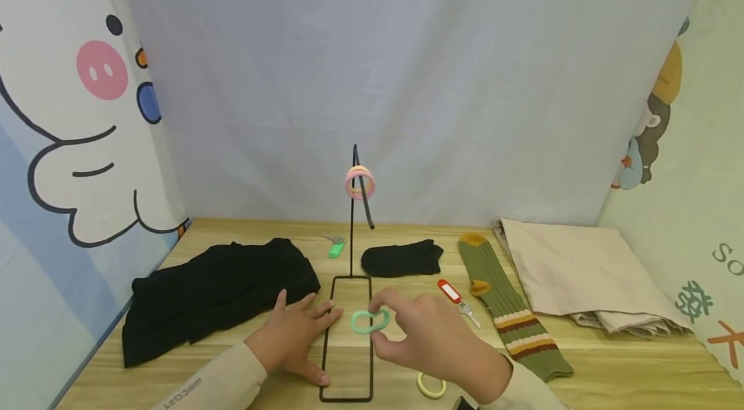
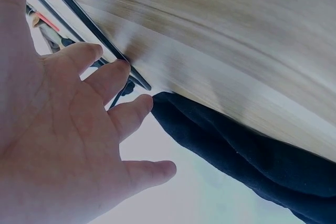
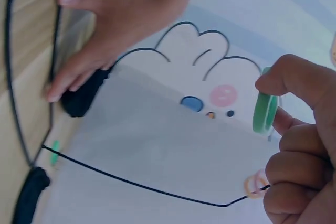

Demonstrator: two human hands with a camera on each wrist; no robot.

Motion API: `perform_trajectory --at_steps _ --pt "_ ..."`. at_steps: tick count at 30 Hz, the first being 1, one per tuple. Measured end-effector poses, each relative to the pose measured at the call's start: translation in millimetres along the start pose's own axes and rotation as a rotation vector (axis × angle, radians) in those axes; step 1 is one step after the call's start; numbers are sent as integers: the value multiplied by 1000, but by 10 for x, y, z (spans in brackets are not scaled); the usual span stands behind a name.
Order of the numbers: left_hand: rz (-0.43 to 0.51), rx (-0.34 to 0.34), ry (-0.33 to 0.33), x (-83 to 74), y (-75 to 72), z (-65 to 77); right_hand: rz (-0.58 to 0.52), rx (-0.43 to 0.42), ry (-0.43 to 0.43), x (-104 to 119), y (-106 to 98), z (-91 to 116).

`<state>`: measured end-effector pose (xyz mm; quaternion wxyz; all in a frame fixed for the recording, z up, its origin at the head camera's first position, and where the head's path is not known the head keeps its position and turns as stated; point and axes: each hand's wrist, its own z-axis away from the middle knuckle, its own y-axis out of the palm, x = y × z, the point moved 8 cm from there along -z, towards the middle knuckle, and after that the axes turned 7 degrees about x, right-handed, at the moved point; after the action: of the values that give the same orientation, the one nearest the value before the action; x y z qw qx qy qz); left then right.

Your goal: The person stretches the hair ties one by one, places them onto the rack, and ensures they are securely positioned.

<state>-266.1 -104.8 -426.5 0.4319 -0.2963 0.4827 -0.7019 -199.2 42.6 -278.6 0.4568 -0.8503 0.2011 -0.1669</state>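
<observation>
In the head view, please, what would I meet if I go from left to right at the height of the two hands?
Black cloth, left hand, mint-green ring, right hand, red-tagged key, green striped sock, beige cloth.

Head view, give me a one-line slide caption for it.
Right hand pinches a green ring; left hand touches a black stand where other rings hang.

Beige sleeves (image 1: 223, 376), dark lettering (image 1: 183, 392) on left
</observation>
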Motion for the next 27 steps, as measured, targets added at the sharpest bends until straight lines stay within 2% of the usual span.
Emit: perform_trajectory --at_steps 10,16,19,27 --pt "13 -7 7 12 14 -11 -45 -314 -128 272 -649 -173" --pt "26 -9 14 20 17 -8 61 -502 -186 351 -917 -264" --pt "23 -8 19 17 18 -4 117 -530 -170 323 -968 -325" --pt "40 -20 34 17 22 -16 222 -439 -83 107 -853 -533"
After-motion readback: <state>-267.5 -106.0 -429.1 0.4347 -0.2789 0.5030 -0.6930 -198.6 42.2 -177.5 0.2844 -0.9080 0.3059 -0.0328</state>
